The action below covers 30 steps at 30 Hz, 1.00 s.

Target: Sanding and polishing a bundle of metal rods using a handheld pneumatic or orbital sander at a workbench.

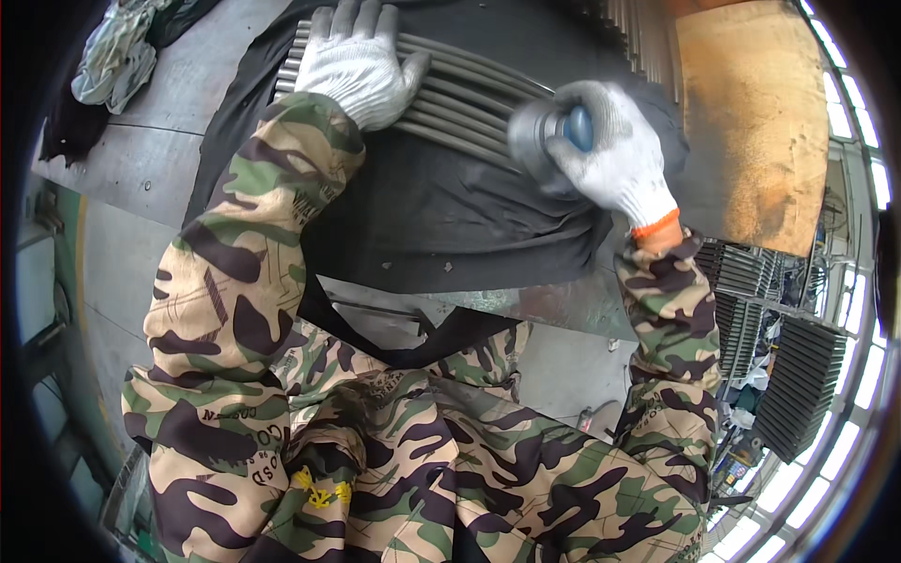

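Note:
Several grey metal rods [469, 105] lie side by side on a black cloth [422, 216]. My left hand [359, 70], in a white knit glove with grey-coated fingers, lies flat across the rods near their left ends, its fingers stretched out and the thumb apart. Toward the rods' right ends, my right hand [615, 150], gloved alike with an orange cuff, is wrapped round a round tool with a blue knob [579, 128]. The tool's grey lower part is smeared by motion and covers the rod ends there. Its exact kind does not show.
More metal rods [643, 38] lie at the back right, beside a stained wooden board [751, 122]. Crumpled pale cloth [117, 56] rests on the metal table [155, 150] at the far left. Racks of stacked bars [798, 385] stand at the right.

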Tool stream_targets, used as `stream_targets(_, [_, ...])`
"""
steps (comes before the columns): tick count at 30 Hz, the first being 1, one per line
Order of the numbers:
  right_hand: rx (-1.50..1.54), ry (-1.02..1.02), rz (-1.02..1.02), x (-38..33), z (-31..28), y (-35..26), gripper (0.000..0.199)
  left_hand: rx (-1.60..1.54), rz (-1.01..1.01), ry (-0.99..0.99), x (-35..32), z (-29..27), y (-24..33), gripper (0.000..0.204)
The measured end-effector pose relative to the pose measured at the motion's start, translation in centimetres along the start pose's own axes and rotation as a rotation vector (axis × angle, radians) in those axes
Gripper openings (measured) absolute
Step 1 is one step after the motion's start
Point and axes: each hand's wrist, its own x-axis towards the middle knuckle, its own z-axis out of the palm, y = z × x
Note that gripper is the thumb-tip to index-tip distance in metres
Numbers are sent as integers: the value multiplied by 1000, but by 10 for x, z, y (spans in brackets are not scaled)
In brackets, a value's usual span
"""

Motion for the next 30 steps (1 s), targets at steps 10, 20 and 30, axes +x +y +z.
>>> stream_targets(10, [7,15,-63,-1,4,4,33,-152,29,-50,-20,-31,-6,56])
stream_targets(20, [-20,15,-33,2,6,2,35,-283,194,-101,-19,-26,-2,48])
stream_targets(30, [-40,-6,38,20,10,0,38,-241,139,-82,-20,-25,6,49])
